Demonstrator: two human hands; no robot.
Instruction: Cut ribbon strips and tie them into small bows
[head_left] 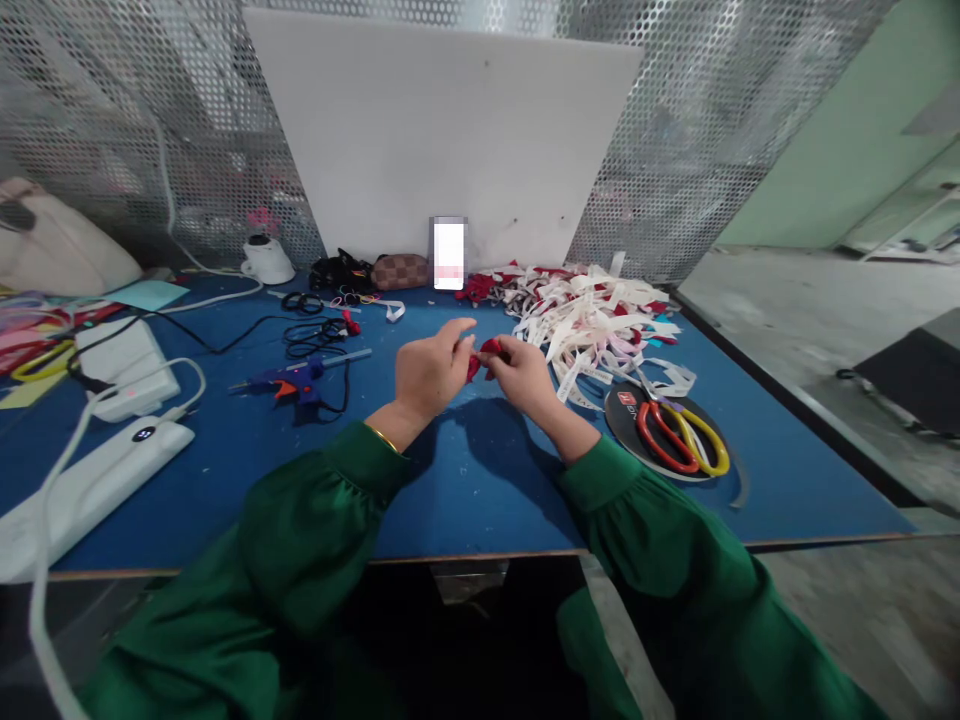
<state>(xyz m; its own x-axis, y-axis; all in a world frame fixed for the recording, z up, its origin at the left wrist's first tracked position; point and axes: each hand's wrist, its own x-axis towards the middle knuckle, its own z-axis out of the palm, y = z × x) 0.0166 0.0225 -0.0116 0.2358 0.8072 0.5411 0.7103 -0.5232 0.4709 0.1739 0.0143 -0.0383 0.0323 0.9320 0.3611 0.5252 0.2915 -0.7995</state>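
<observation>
My left hand (429, 368) and my right hand (523, 377) meet above the middle of the blue table (480, 480). Both pinch a small red ribbon piece (484, 356) between their fingertips. Green sleeves cover both forearms, and a thin gold bangle sits on the left wrist. A heap of white and red ribbon strips (592, 310) lies just right of and behind the right hand. The part of the red piece inside the fingers is hidden.
A blue glue gun (296, 381) with black cord lies left of my hands. Red and yellow scissors (681, 436) rest on a dark round disc at right. White power devices (97, 480), cables, a phone (449, 254) and a checked pouch (401, 270) stand around; perforated metal screen behind.
</observation>
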